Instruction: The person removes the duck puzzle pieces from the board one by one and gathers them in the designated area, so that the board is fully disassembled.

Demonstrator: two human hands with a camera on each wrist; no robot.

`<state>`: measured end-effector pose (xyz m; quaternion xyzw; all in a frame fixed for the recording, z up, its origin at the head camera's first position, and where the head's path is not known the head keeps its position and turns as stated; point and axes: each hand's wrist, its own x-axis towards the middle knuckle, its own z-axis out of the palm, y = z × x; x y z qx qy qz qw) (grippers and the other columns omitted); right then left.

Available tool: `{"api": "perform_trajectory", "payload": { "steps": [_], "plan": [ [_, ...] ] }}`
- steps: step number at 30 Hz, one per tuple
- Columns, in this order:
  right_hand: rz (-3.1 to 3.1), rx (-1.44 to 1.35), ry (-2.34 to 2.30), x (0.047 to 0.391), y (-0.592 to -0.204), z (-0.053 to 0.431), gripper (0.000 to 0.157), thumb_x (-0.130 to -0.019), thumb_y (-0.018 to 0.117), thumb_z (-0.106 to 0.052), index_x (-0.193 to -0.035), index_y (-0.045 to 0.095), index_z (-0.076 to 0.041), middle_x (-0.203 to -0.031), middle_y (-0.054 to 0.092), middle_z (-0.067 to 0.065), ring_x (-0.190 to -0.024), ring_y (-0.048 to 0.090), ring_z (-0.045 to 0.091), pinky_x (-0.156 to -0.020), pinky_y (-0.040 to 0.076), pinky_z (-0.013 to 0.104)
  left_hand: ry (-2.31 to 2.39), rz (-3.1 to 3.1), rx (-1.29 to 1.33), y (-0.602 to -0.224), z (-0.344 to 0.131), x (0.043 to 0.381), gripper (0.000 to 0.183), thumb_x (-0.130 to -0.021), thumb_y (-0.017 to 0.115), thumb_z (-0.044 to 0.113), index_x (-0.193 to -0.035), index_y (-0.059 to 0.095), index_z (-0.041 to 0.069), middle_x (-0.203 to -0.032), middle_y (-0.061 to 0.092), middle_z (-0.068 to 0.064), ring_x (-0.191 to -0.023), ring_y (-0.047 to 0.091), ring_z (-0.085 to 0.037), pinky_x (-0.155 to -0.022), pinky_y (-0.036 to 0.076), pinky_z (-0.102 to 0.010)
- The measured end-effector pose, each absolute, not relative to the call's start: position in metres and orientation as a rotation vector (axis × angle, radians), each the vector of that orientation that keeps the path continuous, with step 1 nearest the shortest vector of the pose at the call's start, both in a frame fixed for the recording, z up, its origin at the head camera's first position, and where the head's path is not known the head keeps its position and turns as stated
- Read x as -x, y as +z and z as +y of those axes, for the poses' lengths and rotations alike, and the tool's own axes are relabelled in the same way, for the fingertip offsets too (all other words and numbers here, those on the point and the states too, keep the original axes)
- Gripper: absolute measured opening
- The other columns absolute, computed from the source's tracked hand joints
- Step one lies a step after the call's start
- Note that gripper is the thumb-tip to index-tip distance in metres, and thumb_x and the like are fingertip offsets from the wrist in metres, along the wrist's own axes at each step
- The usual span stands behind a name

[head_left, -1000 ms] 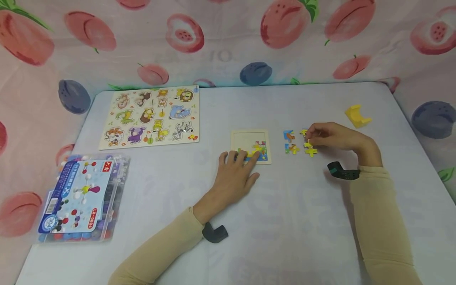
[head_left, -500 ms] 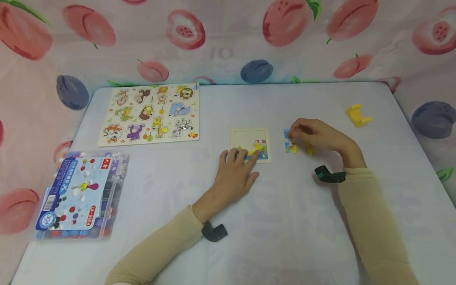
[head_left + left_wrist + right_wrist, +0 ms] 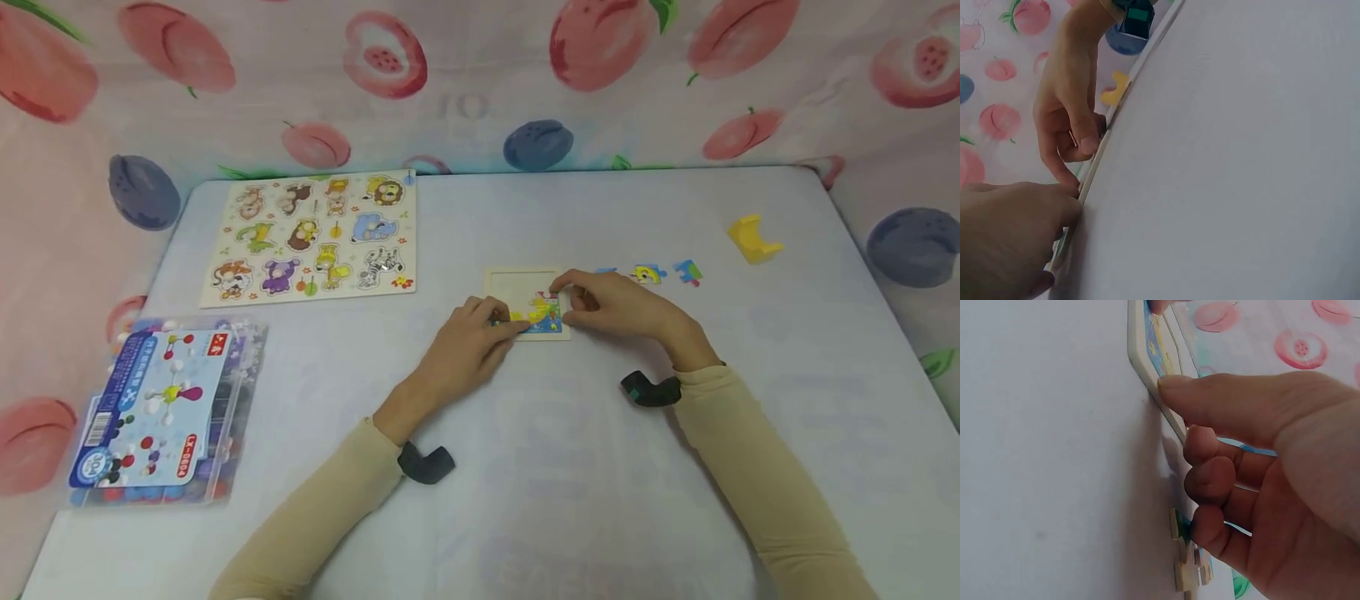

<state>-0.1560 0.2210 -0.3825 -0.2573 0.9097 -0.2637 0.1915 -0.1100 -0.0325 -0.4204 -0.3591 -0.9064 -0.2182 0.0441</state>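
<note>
Far left on the counter, well apart from the hands, lies a clear box with a molecular-model label, and beyond it a wooden animal puzzle board. Next comes the left hand, reaching in from the near left; its fingers bend over the lower left of a small jigsaw tray, one digit laid toward the fitted pieces. Whether it grips the tray or merely steadies it, I cannot tell.

The tray lies flat between the two hands, nearly square, so no long axis stands out. Its fitted part fills the near side; the bare part is the far side. The right hand meets its right rim, thumb tip on the frame in the right wrist view, index finger slightly farther in, remaining fingers curled; any piece between them is hidden.

Just beyond and rightward of that hand, three loose jigsaw pieces form a sideways row, the leftmost partly covered. The right hand is clearly nearer to them. Farther right sits a yellow curved block.
</note>
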Motion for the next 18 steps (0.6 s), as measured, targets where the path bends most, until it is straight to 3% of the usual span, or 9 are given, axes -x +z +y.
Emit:
{"api": "perform_trajectory", "payload": {
  "steps": [4, 18],
  "plan": [
    [2.545, 0.707, -0.747, 0.1555, -0.3842, 0.2201, 0.038, -0.088, 0.066, -0.019, -0.123, 0.053, -0.014, -0.078, 0.053, 0.0, -0.067, 0.047, 0.014, -0.063, 0.04, 0.027, -0.702, -2.768, 1.147, -0.4216, -0.0369, 0.1125, 0.032, -0.095, 0.054, 0.025, -0.126, 0.062, 0.023, -0.102, 0.054, 0.001, -0.086, 0.043, -0.015, -0.072, 0.036, -0.029],
    [2.496, 0.656, -0.8, 0.1573, -0.3876, 0.2225, 0.036, -0.09, 0.065, -0.021, -0.122, 0.05, -0.015, -0.08, 0.052, 0.001, -0.068, 0.048, 0.015, -0.063, 0.04, 0.026, -0.457, -2.801, 1.187, -0.4239, -0.0282, 0.1069, 0.045, -0.097, 0.045, 0.044, -0.141, 0.044, 0.034, -0.09, 0.045, 0.003, -0.08, 0.038, -0.016, -0.067, 0.028, -0.03]
  ]
}}
